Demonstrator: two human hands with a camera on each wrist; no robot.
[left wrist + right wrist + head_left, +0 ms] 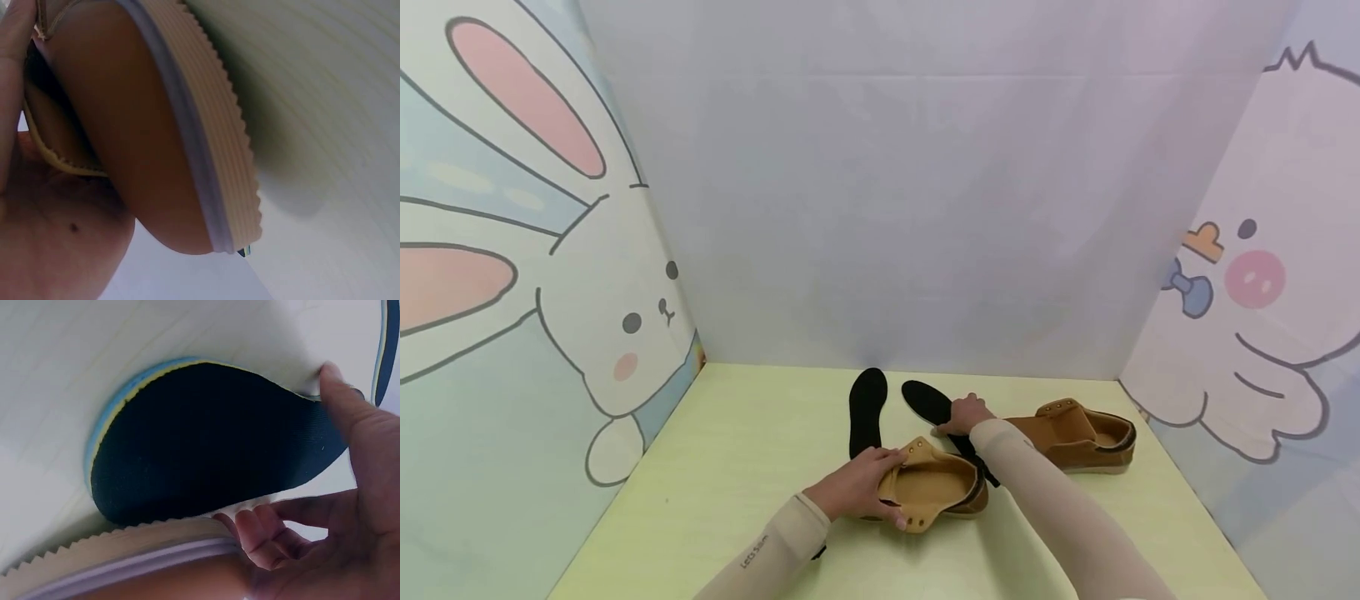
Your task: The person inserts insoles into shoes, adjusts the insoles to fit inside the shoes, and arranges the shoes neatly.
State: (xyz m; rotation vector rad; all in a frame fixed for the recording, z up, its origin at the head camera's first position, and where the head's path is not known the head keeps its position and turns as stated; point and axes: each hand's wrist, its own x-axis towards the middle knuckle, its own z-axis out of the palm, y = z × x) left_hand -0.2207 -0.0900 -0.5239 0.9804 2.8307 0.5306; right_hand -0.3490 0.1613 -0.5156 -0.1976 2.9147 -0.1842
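My left hand [853,485] grips a tan-brown lace-up shoe [942,483] at its opened upper, with eyelet flaps spread to both sides. Close up in the left wrist view, the brown side and ridged pale sole of the shoe [131,125] show beside the palm. Just behind that shoe, my right hand [967,414] holds a black insole [927,402] across its narrow part. The right wrist view has the thumb on one edge of the insole [206,444] and curled fingers at the other. Part of the insole is hidden under the hand and sleeve.
A second black insole [867,408] lies on the pale yellow table [737,450], behind my left hand. To the right stands another brown shoe [1075,446], partly behind my right sleeve. A grey-white wall [910,208] closes off the back; cartoon-printed panels flank both sides.
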